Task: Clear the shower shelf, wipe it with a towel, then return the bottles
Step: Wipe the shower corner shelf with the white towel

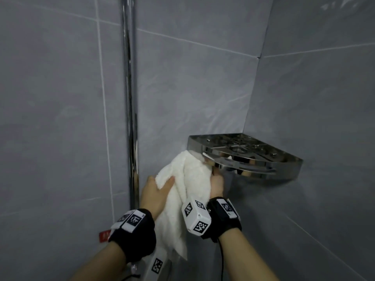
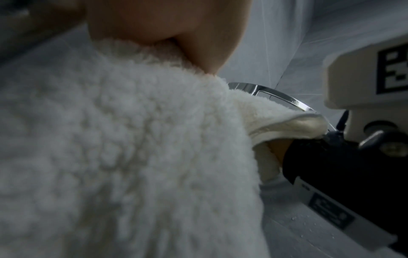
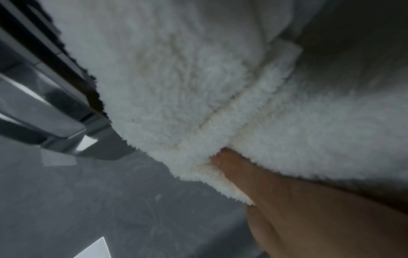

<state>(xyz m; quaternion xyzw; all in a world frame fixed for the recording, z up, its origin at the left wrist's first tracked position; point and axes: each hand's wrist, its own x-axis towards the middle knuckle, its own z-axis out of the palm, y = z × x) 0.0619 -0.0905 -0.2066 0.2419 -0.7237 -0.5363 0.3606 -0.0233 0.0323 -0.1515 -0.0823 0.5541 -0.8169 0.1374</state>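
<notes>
So the shower shelf is bare right now, no bottles on it and none anywhere in view, so I'd say the clearing part is done and we're into the wiping. The white towel is bunched up against the left front corner of that chrome corner shelf, touching its rim, with the rest hanging down between the two arms. The right hand is just under that corner with the towel draped over it; from the wrist view a finger or thumb tucks into a fold of the cloth, so it looks clamped on the towel. The left hand sits lower and to the left, thumb curled over a gathered wad of towel, gripping it too. As far as I can judge, only the corner is getting touched so far; the slotted top and the rest of the front rail are left, and then the bottles go back. Around it: grey tiled walls meeting in the corner, and a chrome pipe running vertically just left of the hands, which could crowd the left elbow a bit. The dangling towel tail might also snag on the rail.
</notes>
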